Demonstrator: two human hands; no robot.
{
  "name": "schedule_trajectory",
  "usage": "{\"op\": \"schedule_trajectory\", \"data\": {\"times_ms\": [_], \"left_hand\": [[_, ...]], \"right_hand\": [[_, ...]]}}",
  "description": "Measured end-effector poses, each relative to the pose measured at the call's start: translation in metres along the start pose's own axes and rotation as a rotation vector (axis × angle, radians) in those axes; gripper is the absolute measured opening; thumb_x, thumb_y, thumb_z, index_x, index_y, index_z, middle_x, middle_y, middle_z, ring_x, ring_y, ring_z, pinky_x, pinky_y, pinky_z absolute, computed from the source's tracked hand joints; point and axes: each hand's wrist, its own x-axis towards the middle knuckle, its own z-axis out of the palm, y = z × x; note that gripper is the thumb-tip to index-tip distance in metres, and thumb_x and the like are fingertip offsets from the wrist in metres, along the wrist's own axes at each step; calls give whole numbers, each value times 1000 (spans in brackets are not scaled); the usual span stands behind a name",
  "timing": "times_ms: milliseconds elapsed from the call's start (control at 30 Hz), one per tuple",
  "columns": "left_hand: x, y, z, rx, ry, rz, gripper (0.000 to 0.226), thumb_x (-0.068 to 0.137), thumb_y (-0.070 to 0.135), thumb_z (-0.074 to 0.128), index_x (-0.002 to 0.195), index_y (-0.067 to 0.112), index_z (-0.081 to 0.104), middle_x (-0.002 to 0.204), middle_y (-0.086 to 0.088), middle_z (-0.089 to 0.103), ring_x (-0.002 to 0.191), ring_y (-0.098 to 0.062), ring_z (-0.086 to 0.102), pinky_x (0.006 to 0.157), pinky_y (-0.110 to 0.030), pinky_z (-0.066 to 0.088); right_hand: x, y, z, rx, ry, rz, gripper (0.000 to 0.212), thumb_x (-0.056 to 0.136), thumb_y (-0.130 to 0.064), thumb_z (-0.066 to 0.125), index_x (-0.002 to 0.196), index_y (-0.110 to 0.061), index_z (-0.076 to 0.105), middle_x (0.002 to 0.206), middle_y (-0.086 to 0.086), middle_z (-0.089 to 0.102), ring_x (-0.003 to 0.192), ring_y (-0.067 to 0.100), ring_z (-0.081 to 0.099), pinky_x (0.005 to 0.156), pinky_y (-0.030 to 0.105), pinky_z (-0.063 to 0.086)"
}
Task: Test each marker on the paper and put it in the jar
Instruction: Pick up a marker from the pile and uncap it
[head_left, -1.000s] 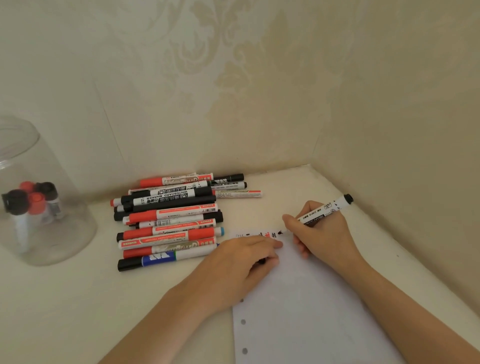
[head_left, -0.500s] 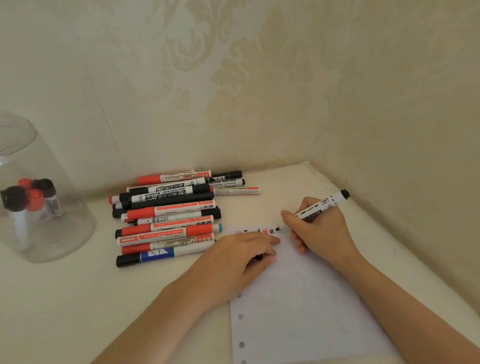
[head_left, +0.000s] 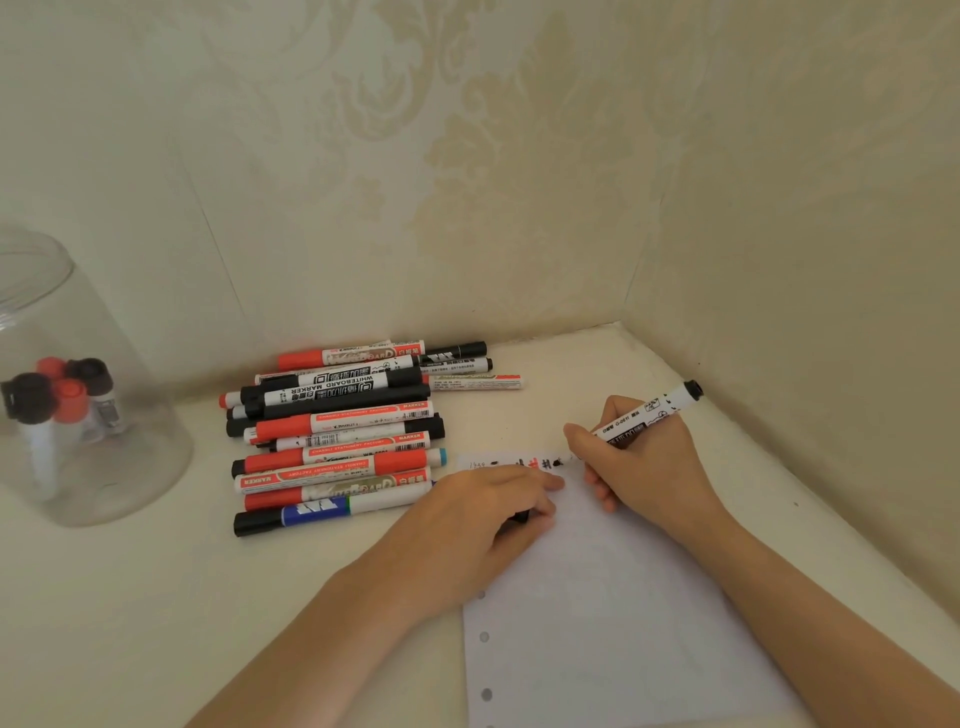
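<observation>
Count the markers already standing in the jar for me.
4 by their caps: black front-left, red behind it, red at centre, black back-right, all inside the jar. Others may hide behind them.

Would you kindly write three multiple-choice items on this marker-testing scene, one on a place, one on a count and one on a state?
1. Where does the jar stand relative to the pile of markers?
A. left of it
B. right of it
C. on top of it

2. How many cap ends show inside the jar?
A. one
B. four
C. nine

3. What is the right hand doing?
A. lying flat and empty
B. gripping a marker with its tip down at the paper
C. reaching into the jar

Answers:
1 A: the clear jar is at the frame's left edge, the pile beside it toward the middle.
2 B: two black and two red caps show through the wall.
3 B: the fingers curl round the barrel by the row of test marks, while the left hand rests on the paper.
</observation>
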Motion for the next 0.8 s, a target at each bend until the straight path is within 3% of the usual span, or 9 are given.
{"op": "schedule_trajectory", "data": {"times_ms": [133,300,467,600,800], "left_hand": [[-1,0,1,-4,1,-4,12,96,26,59,100,21,68,129,17,61,111,4,58,90,-21,49],[0,-1,1,-4,18,10,12,96,27,59,100,20,69,129,16,62,112,3,59,91,-23,50],[0,-2,3,-12,24,18,11,96,26,59,99,21,68,128,16,62,111,2,59,90,-24,50],[0,-3,3,-10,28,21,11,96,26,59,99,21,68,128,17,62,111,3,59,90,-23,50],[0,-3,4,-21,31,30,10,96,24,60,98,20,68,127,16,62,111,4,59,89,-24,51]], "right_hand": [[1,2,0,-32,19,-9,35,84,-15,69,64,-5,42,47,9,61,37,24,54,40,27,42],[0,2,1,12,18,-20,38,88,-17,71,68,0,43,49,12,62,36,23,53,39,24,41],[1,2,1,-8,-3,-19,35,85,-14,70,63,-6,43,50,13,63,37,24,54,39,24,42],[2,2,1,3,22,-16,38,87,-14,68,70,5,41,50,13,64,36,24,54,40,25,42],[2,1,-1,-14,32,-24,30,83,-9,64,62,-6,42,48,13,62,34,22,52,37,23,39]]}}
